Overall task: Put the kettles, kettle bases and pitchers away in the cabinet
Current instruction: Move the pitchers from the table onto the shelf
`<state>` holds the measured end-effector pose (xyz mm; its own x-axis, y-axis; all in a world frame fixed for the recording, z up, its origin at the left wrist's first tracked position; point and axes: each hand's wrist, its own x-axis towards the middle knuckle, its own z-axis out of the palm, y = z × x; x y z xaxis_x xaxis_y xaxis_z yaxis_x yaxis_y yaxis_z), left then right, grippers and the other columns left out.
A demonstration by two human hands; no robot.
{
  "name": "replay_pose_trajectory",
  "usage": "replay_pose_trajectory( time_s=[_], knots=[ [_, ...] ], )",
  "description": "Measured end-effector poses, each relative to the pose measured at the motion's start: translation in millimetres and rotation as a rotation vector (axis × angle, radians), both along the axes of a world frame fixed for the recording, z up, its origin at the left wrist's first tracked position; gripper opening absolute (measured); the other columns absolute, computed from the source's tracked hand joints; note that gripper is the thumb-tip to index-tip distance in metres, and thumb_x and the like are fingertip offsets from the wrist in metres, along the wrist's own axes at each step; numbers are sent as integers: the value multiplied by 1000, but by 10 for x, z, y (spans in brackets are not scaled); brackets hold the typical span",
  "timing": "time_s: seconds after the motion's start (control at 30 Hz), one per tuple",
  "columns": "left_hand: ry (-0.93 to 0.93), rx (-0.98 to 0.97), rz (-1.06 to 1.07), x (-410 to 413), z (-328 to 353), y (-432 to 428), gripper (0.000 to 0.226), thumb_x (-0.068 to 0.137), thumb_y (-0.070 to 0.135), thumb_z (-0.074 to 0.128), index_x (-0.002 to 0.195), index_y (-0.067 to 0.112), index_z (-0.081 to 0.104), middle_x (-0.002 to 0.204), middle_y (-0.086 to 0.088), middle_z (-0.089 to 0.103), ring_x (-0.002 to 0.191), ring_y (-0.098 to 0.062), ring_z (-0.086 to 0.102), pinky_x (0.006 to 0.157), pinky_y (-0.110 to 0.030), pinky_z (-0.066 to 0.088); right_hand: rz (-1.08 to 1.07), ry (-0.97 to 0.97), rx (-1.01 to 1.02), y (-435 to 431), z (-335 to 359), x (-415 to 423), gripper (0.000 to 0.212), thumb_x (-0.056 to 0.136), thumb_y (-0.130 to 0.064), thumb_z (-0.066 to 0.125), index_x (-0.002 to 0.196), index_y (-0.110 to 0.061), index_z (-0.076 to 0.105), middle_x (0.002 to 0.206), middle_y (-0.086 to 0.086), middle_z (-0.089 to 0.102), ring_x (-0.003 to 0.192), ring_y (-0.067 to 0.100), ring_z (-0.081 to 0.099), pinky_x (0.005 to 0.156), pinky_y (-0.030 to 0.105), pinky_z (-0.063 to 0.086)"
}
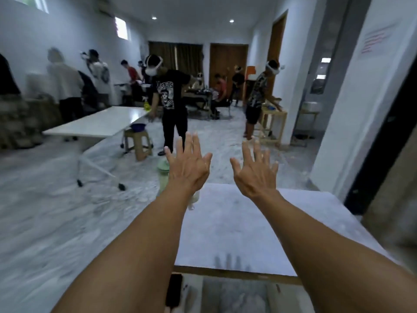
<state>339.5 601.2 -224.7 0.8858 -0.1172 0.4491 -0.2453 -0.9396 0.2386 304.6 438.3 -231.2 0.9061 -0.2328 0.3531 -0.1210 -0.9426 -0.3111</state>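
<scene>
Left hand [188, 164] and right hand [255, 170] both splayed wide, empty — above cabinet [237, 227]; pitcher [163, 175] partly hidden behind left.

A white table on castors [97, 123], a wooden stool [138, 141] holding a blue bowl [138, 126], people beyond

Both arms stretched forward, backs of hands toward camera; left hand [188, 164] and right hand [256, 169] empty, fingers spread, apart from each other; grey-topped cabinet [237, 222] below forearms; pale green-lidded pitcher [163, 170] partly hidden behind left hand, at cabinet's far left corner; white table [97, 124] further left; several people with headsets stand in blurred room behind
</scene>
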Motion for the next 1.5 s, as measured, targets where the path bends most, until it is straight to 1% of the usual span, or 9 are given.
replay_pose_trajectory(
  time_s=[0.17, 0.33, 0.4, 0.5, 0.6, 0.73, 0.93, 1.23, 1.5],
  knots=[
    [173, -40, 220, 639, -626, 736, 64, 103, 46, 28, 154, 9, 17, 162, -11, 17, 147, -33, 20, 114, -64, 15, 161, 170, 115, 670, -695, 864, 66, 101, -57, 23, 157, -28, 5, 166, 3, 0, 152, 32, 5, 118, 59, 12],
    [396, -456, 335, 1364, -1252, 943, 58, 102, 45, 34, 144, 5, 34, 149, -13, 40, 132, -33, 43, 109, -50, 30, 141, 241, 458, 893, -1325, 1668, 61, 100, -50, 37, 148, -14, 30, 155, 10, 33, 141, 31, 33, 110, 47, 31],
    [482, -688, 370, 1643, -1406, 912, 58, 101, 45, 38, 141, 3, 41, 142, -13, 50, 105, -28, 58, 90, -36, 43, 75, 274, 644, 902, -1478, 1990, 59, 99, -49, 43, 142, -10, 38, 146, 13, 44, 133, 33, 44, 102, 41, 37],
    [567, -920, 451, 2074, -1611, 836, 58, 100, 50, 38, 120, 0, 58, 111, -17, 64, 60, -15, 50, 52, -29, 32, -46, 375, 892, 858, -1763, 2459, 45, 94, -60, 44, 112, -20, 55, 112, 9, 57, 110, 32, 53, 83, 40, 44],
    [620, -1061, 487, 2450, -1832, 775, 62, 96, 59, 41, 107, 1, 62, 99, -14, 63, 73, -25, 55, 60, -31, 37, -66, 375, 1040, 824, -1989, 2759, 47, 89, -67, 45, 75, -22, 43, 77, 0, 45, 83, 26, 46, 63, 34, 36],
    [630, -1136, 482, 2789, -2062, 712, 71, 88, 69, 45, 106, 3, 65, 98, -11, 63, 91, -32, 59, 74, -35, 43, -47, 387, 1150, 783, -2171, 2971, 57, 88, -64, 53, 95, -9, 65, 98, 6, 66, 94, 25, 60, 86, 41, 50],
    [504, -1070, 450, 2973, -2219, 649, 64, 97, 56, 43, 94, -3, 67, 85, -10, 64, 81, -29, 57, 70, -35, 41, 59, 294, 1196, 871, -2232, 3086, 45, 96, -43, 57, 83, -2, 72, 86, 11, 75, 89, 29, 70, 84, 42, 55],
    [446, -1146, 307, 2722, -1910, 460, 48, 98, 50, 47, 85, 7, 64, 86, -1, 72, 91, -23, 69, 91, -42, 52, 20, 185, 1172, 633, -1847, 2865, 39, 101, -38, 47, 90, -7, 68, 91, 6, 73, 91, 20, 68, 83, 34, 52],
    [418, -1171, 21, 1736, -1014, -376, 50, 101, 49, 38, 99, 6, 64, 84, -3, 69, 83, -23, 66, 72, -31, 44, -125, -144, 1156, -178, -866, 1536, 42, 104, -39, 36, 90, -8, 61, 77, 4, 66, 76, 19, 64, 78, 36, 48]
  ],
)
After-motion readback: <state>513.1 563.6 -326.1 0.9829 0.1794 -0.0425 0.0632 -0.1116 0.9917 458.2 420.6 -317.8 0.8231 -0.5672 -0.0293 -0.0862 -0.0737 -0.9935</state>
